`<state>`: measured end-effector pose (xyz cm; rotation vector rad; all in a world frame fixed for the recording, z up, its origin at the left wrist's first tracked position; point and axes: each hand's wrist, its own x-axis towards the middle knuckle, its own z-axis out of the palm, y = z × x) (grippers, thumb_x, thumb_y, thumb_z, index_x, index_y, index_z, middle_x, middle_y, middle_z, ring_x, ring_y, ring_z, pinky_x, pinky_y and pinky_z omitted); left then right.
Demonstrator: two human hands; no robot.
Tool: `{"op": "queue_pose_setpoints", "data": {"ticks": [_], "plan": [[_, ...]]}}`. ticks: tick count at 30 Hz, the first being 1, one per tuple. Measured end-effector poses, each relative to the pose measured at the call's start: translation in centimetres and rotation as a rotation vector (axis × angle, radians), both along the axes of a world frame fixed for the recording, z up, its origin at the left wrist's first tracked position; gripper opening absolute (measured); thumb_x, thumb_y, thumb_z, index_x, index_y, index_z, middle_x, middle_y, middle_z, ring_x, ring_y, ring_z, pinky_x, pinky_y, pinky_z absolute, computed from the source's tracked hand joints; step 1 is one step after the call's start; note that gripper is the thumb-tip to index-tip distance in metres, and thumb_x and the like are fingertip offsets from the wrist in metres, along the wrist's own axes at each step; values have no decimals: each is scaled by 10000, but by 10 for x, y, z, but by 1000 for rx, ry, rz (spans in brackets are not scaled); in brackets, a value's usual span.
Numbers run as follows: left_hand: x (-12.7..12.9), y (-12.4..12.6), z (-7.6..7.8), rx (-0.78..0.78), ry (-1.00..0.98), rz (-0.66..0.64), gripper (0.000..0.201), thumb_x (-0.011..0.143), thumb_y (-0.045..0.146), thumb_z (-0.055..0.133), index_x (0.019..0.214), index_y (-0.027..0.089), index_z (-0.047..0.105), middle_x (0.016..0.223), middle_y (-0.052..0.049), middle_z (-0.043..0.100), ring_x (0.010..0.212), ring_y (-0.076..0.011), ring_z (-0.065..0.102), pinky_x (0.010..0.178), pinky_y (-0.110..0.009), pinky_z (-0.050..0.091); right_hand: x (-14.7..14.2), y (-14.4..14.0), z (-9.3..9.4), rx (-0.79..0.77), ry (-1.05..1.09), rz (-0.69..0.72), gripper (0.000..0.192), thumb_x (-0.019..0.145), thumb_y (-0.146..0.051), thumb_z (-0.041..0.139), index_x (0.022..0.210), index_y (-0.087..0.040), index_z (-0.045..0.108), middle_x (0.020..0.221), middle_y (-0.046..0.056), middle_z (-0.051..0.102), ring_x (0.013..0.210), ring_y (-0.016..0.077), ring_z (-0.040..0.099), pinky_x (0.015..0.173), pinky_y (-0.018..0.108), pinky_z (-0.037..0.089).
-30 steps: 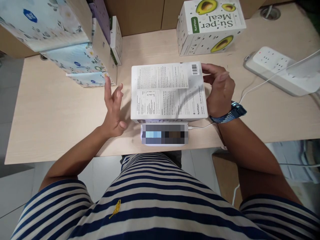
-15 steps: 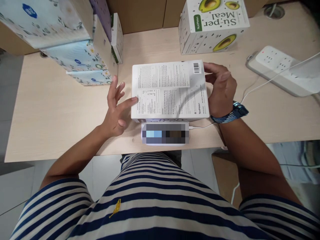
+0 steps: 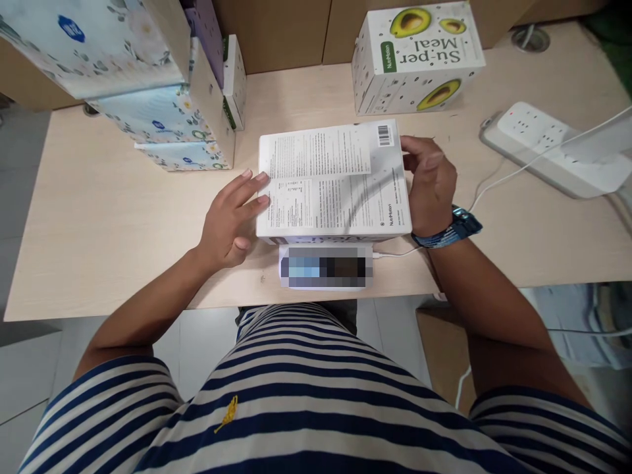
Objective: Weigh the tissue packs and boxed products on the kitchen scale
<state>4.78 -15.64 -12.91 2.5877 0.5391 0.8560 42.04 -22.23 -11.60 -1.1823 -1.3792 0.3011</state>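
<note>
A white printed box [image 3: 334, 181] with small text and a barcode lies flat on a small white scale [image 3: 326, 266] near the table's front edge. My left hand [image 3: 231, 217] rests against the box's left side, its fingertips lying on the top face. At the right side my right hand [image 3: 430, 187] cups the box, fingers curled at the far right corner. A blue watch sits on that wrist.
A white avocado-print "Su-per Meal" box [image 3: 417, 56] stands behind. A stack of floral boxes [image 3: 143, 85] fills the back left. A white power strip [image 3: 553, 148] with cables lies at right. The wooden table [image 3: 108, 230] ends close to my body.
My left hand moved right from open air beside the box until its fingers landed on the box's left edge. The right hand stayed at the right side.
</note>
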Motion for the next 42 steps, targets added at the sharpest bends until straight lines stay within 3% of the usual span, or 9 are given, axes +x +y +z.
{"op": "queue_pose_setpoints", "data": {"ticks": [6, 9, 15, 19, 23, 31, 38, 42], "plan": [[-3, -1, -3, 18, -43, 33, 791, 989, 933, 117, 1703, 627, 268, 1852, 127, 364, 1690, -329, 412, 1409, -696, 258, 3, 1, -3, -55, -43, 10, 708, 1049, -854, 390, 1178, -323, 840, 1198, 102, 797, 1092, 294, 751, 924, 519, 648], [1, -2, -1, 94, -128, 21, 713, 1061, 842, 125, 1700, 583, 309, 1833, 114, 417, 1689, -300, 434, 1397, -665, 307, 4, 0, -3, -111, -77, 2, 717, 1011, -903, 376, 1177, -369, 825, 1237, 112, 799, 1094, 314, 734, 943, 552, 651], [10, -6, 8, 166, -246, 35, 567, 1168, 645, 179, 1652, 508, 439, 1708, 70, 609, 1542, -220, 632, 1266, -550, 535, 7, 0, -8, -45, -128, 13, 760, 1077, -823, 330, 1225, -261, 820, 1208, 144, 798, 1060, 305, 761, 906, 523, 666], [9, -7, 8, 129, -225, 77, 567, 1147, 692, 185, 1592, 521, 493, 1659, 63, 657, 1511, -237, 663, 1249, -598, 542, 11, 1, -13, -44, -152, 42, 730, 1104, -779, 317, 1294, -275, 810, 1252, 133, 780, 1119, 309, 767, 948, 514, 662], [5, -7, 3, 65, -158, 187, 707, 1074, 834, 116, 1453, 481, 596, 1595, 36, 702, 1501, -268, 663, 1269, -655, 499, 13, 1, -14, -36, -186, 48, 724, 1108, -771, 305, 1319, -289, 802, 1266, 134, 775, 1120, 308, 767, 948, 520, 666], [7, -12, 8, -12, -140, 239, 755, 1040, 878, 121, 1361, 430, 638, 1576, 6, 685, 1540, -290, 603, 1340, -659, 410, 12, 0, -5, 36, -347, -1, 796, 1065, -840, 357, 1298, -228, 810, 1225, 157, 823, 1090, 272, 761, 964, 470, 662], [7, -18, 10, -88, -194, 245, 725, 1060, 863, 155, 1300, 393, 652, 1672, -13, 600, 1604, -306, 552, 1246, -624, 524, 13, 0, -8, 18, -378, 21, 784, 1062, -840, 380, 1365, -234, 775, 1291, 151, 798, 1161, 290, 757, 1018, 507, 661], [4, -21, 14, -137, -110, 298, 850, 1022, 923, 88, 1239, 325, 652, 1761, -21, 521, 1675, -280, 464, 1250, -589, 528, 18, -1, -13, -25, -374, 92, 736, 1080, -793, 397, 1475, -259, 716, 1396, 165, 745, 1269, 335, 722, 1101, 558, 627]]}}
